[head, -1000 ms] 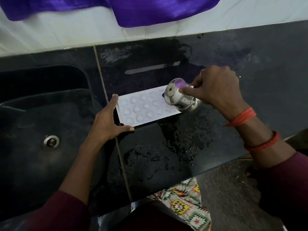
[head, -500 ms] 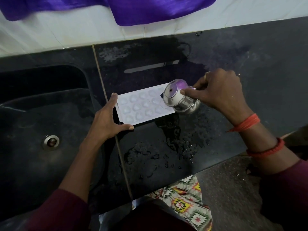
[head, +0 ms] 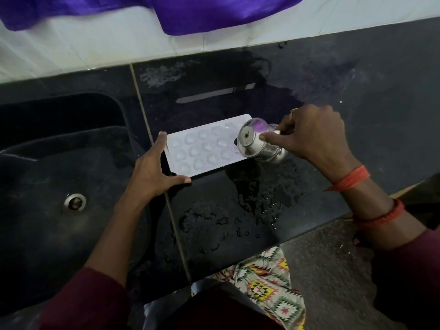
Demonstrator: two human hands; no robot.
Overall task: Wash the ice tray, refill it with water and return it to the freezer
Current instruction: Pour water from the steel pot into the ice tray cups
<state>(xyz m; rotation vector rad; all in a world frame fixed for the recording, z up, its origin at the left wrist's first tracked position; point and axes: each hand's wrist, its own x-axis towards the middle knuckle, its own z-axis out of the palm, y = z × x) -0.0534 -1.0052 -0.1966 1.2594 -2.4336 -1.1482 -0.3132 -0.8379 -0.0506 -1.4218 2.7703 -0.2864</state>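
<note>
Steel cup (head: 258,148) in right hand (head: 314,134), aslant over ice tray (head: 202,148)

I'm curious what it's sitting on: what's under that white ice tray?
The ice tray lies flat on the wet black countertop, beside the sink. Its underside is hidden, and the steel cup tipped by the right hand covers its right end.

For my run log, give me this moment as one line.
step: refill | left hand: steadies tray on counter | right hand: grips tilted cup over tray end | counter: wet
</note>
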